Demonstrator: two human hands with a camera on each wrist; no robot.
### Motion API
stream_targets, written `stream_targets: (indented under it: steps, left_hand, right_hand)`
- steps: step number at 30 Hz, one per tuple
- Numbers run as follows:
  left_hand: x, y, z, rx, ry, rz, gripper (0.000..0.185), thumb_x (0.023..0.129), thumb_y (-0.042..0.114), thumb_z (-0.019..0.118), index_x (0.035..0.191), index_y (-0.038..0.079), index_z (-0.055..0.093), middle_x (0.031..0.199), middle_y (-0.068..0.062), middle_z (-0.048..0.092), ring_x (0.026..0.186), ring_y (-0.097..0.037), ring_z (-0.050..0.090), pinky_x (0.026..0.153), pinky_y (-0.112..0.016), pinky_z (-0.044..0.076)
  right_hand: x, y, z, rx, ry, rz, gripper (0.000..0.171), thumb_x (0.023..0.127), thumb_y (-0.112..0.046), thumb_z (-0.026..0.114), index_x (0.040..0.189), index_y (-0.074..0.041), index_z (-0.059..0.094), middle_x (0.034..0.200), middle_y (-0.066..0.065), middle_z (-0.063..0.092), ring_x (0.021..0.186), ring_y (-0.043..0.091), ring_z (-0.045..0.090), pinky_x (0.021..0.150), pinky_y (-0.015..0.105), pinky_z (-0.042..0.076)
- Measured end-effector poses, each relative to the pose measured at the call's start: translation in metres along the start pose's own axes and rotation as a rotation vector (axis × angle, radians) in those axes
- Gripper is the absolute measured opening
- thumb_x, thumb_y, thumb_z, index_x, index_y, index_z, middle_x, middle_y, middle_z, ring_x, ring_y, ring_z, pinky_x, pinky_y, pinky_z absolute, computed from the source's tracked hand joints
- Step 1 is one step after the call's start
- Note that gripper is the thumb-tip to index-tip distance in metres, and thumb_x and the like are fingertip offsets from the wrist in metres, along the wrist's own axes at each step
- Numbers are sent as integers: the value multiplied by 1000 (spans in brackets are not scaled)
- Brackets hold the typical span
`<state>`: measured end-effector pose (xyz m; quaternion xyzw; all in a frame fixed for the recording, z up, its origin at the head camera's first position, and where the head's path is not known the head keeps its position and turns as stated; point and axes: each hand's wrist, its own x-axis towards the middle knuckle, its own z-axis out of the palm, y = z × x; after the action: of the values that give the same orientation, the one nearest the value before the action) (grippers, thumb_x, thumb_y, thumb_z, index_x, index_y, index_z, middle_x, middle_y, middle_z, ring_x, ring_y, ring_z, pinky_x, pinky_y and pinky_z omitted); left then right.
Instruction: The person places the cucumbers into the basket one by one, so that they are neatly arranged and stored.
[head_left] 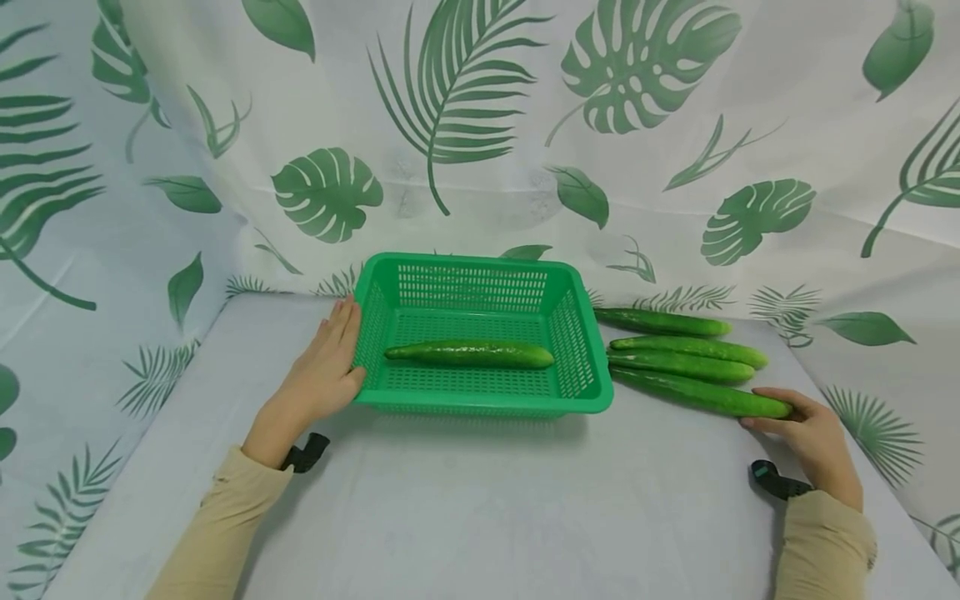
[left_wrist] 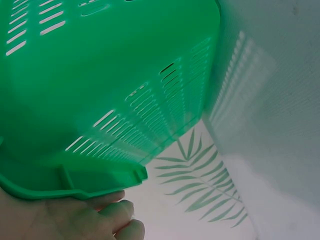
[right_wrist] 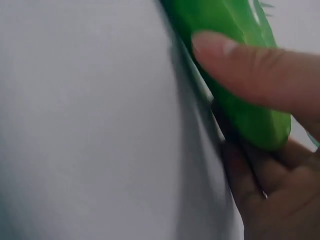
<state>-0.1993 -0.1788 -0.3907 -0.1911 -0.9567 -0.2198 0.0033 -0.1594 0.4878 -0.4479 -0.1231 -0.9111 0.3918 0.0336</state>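
My left hand [head_left: 324, 367] rests against the left side of a green plastic basket [head_left: 483, 403], fingers stretched along its rim. In the left wrist view the fingers [left_wrist: 117, 217] lie just beneath the basket rim [left_wrist: 75, 192]. One cucumber [head_left: 468, 354] lies lengthwise inside the basket. My right hand [head_left: 813, 437] grips the outer end of the nearest cucumber [head_left: 701, 393] to the right of the basket. Up close in the right wrist view, the thumb lies over that cucumber [right_wrist: 260, 122] and the other fingers curl beneath its end.
Beyond the gripped cucumber lie several more: a cucumber [head_left: 678, 364] right beside it, another [head_left: 690, 345] behind, and a farther one [head_left: 663, 322] near the back curtain [head_left: 480, 225]. A white cloth covers the table [head_left: 517, 508]. Leaf-printed curtains enclose the back and sides.
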Motion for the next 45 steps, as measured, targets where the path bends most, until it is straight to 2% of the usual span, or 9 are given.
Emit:
stream_targets:
  steps: [3, 10, 15, 18, 22, 24, 31, 38, 45]
  left_hand:
    - [0, 0, 0, -4, -2, -2, 81, 91, 9, 43, 154, -7, -4, 163, -17, -13, 150, -27, -14, 121, -51, 3]
    - [0, -1, 0, -5, 1, 1, 81, 90, 9, 43, 154, -8, -4, 163, -18, -13, 150, -27, -14, 121, -51, 3]
    - [0, 0, 0, -5, 1, 1, 81, 90, 8, 44, 154, -8, -4, 163, -18, -12, 150, -28, -14, 121, -52, 3]
    - [0, 0, 0, -5, 0, -2, 82, 91, 8, 44, 154, -8, -4, 163, -18, -13, 150, -28, -14, 121, -51, 3]
    - [0, 0, 0, -6, -2, -3, 81, 91, 8, 44, 154, -7, -4, 163, -18, -13, 150, -28, -15, 121, -51, 3]
    - [0, 0, 0, -6, -3, -5, 81, 91, 8, 44, 155, -7, -4, 163, -17, -13, 150, -28, -15, 121, -51, 2]
    - [0, 0, 1, -1, -1, -4, 81, 91, 8, 44, 155, -7, -4, 163, -17, -13, 150, -27, -15, 121, -51, 3]
    - [1, -1, 1, 0, -2, -2, 81, 91, 9, 43, 155, -7, -4, 163, -17, -13, 150, -27, -15, 121, -50, 2]
    - [0, 0, 0, 8, 6, 6, 82, 90, 9, 44, 154, -8, -3, 163, -20, -11, 150, -28, -13, 121, -50, 2]
  right_hand:
    - [-2, 2, -5, 27, -37, 22, 66, 80, -36, 83, 140, -23, 59, 112, -28, 46, 101, -3, 41, 74, 11, 37]
    - [-7, 0, -11, 106, -39, 52, 61, 82, -31, 82, 139, -24, 61, 116, -27, 45, 101, -1, 39, 71, 11, 42]
    - [-12, -2, -16, 526, -45, 0, 49, 83, 4, 76, 128, -15, 70, 113, -24, 61, 93, -4, 55, 70, 13, 51]
    - [-14, -4, -20, 813, -86, -50, 50, 83, 21, 65, 124, -7, 71, 112, -12, 70, 92, 4, 65, 73, 19, 55]
    - [-14, -10, -24, 988, -109, -75, 52, 84, 28, 56, 126, -1, 69, 118, -8, 66, 99, 6, 65, 78, 21, 56]
    - [-14, -14, -25, 1018, -95, -83, 53, 84, 28, 55, 126, 0, 68, 119, -6, 66, 101, 6, 65, 79, 21, 56]
    - [-13, -33, -23, 979, 6, -165, 51, 83, 26, 59, 126, 0, 68, 115, -2, 69, 98, 7, 65, 78, 18, 55]
    - [-14, -53, -20, 980, 42, -234, 52, 82, 28, 58, 128, 5, 65, 121, 2, 64, 101, 9, 65, 81, 20, 55]
    - [-17, -83, -19, 959, 79, -237, 53, 81, 26, 62, 130, 6, 62, 128, 4, 55, 103, 10, 63, 83, 18, 53]
